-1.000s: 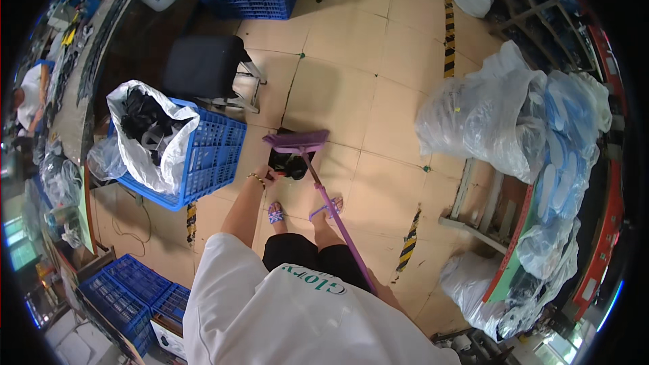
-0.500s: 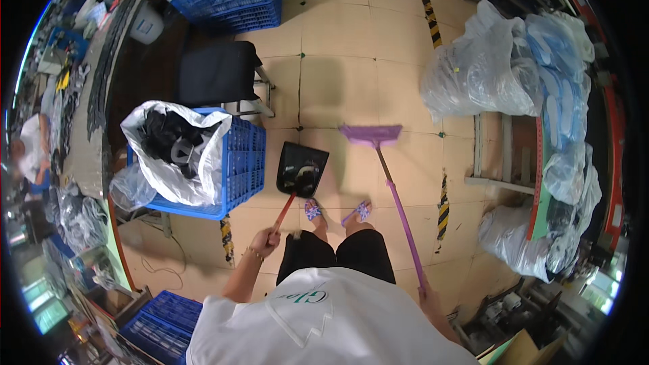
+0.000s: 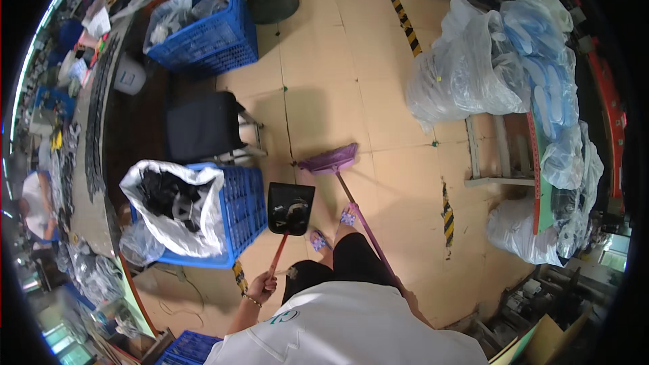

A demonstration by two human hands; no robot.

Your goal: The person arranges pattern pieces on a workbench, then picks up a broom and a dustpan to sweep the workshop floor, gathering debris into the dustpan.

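Observation:
My left hand (image 3: 262, 287) is closed round the red-orange handle of a black dustpan (image 3: 279, 197). The pan hangs just ahead of my feet, beside the blue crate at my left, with some light debris showing inside it. On the other side, the purple broom (image 3: 331, 159) slants from my right side toward the middle, its bristle head on the tiles ahead of and to the right of the dustpan. My right hand (image 3: 410, 297) grips the top of the broom's handle close to my body; most of its fingers are hidden by my shirt.
A blue crate (image 3: 243, 211) with a white sack of black scraps stands at left. Beyond it are a black-seated chair (image 3: 205, 125) and another blue crate (image 3: 206, 40). Plastic-wrapped bags (image 3: 466, 67) crowd the rack at right. A person (image 3: 35, 199) sits far left.
The broom head has swung left and nearer, toward the dustpan. I have stepped forward with my right foot. The dustpan stays in my left hand.

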